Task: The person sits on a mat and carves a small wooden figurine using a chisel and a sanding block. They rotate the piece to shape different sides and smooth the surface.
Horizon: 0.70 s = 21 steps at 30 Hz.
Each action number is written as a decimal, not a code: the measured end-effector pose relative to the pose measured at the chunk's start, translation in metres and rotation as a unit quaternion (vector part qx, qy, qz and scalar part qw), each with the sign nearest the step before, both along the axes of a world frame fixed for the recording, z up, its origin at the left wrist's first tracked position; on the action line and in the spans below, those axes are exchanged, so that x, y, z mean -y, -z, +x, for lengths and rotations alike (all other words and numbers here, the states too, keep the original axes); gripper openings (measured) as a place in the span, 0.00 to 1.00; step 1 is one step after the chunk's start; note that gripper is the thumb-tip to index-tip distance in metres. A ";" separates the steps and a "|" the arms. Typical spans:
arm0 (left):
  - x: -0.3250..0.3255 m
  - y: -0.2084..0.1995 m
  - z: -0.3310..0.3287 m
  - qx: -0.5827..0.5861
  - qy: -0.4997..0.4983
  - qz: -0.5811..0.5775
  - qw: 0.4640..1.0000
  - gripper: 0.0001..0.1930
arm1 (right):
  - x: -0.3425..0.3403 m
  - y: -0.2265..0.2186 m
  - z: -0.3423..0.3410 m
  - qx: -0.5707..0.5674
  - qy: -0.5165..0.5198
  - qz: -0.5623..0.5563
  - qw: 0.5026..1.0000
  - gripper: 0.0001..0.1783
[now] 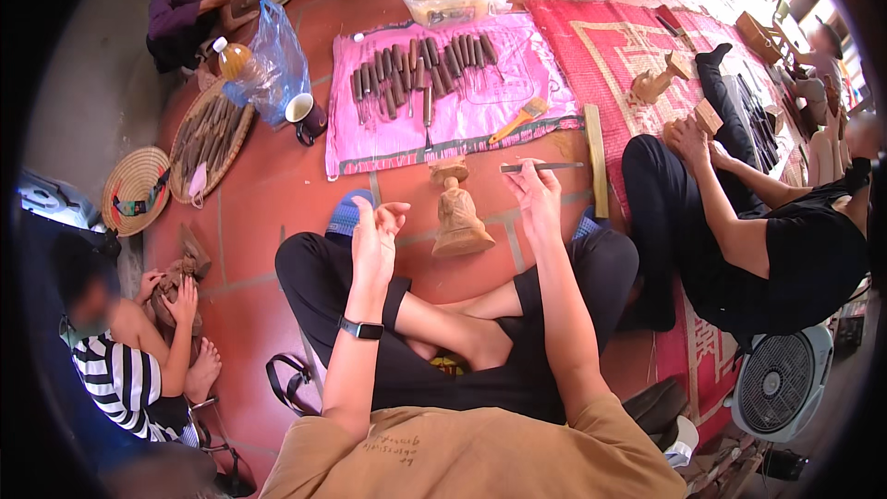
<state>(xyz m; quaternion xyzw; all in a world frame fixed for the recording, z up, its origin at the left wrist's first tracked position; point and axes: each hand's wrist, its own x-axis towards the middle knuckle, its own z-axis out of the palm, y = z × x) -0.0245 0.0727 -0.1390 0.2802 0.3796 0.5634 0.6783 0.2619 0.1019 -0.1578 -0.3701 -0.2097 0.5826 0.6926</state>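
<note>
My right hand (538, 199) is raised, its fingers closed on a slim dark carving tool (564, 165) that lies crosswise in the grip. My left hand (376, 238), with a dark watch on the wrist, is held up with fingers apart and nothing in it. Between my hands, touched by neither, a carved wooden figure (459, 220) with a wide base is on the red tile floor in front of my crossed legs. Beyond it, several wooden-handled carving tools (392, 74) lie on a pink sheet (370, 152). A yellow-handled brush (519, 120) rests near the sheet's front edge.
A wooden strip (596, 162) lies right of the sheet. At left are a basket of tools (211, 134), a dark mug (306, 120), a bottle (231, 59) and a blue bag (277, 65). Co-workers sit on both sides; a fan (781, 383) stands at lower right.
</note>
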 end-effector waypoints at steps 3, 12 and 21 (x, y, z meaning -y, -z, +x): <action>0.006 0.029 0.018 -0.116 -0.050 -0.095 0.987 0.21 | -0.005 0.005 -0.007 -0.037 -0.073 0.005 0.997 0.05; 0.000 0.059 0.022 0.077 0.049 -0.184 0.979 0.34 | -0.045 -0.015 -0.010 0.204 -0.226 -0.002 0.953 0.04; 0.001 0.059 0.028 -0.085 -0.036 -0.103 0.990 0.11 | -0.029 0.019 -0.027 0.274 -0.223 -0.033 0.935 0.04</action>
